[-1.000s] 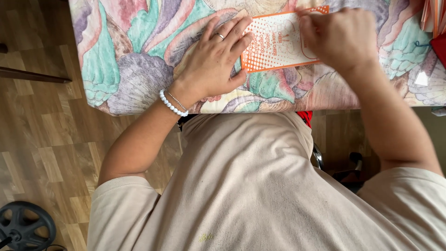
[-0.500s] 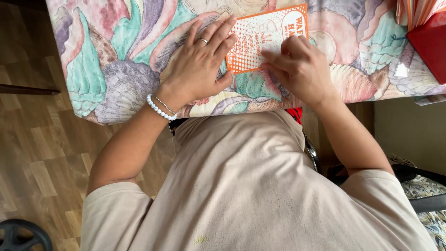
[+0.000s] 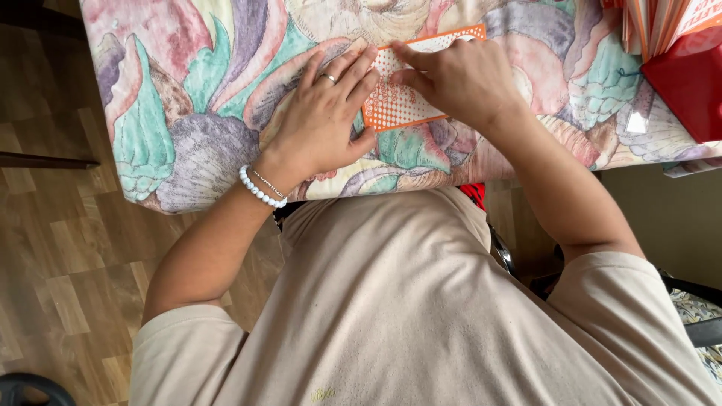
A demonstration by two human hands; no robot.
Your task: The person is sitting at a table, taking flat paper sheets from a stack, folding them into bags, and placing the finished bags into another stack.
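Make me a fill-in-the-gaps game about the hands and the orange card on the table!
1. Both hands press on a flat ____ and white dotted card.
2. The left hand wears a ring and a bracelet of white ____.
3. The card lies on a tablecloth printed with big ____.
4. The box at the table's right edge is ____.

Missing words: orange; beads; shells; red

Near the tablecloth's (image 3: 188, 90) front edge, I see my left hand (image 3: 323, 120) and right hand (image 3: 459, 79) pressing flat an orange-and-white dotted card (image 3: 398, 105).
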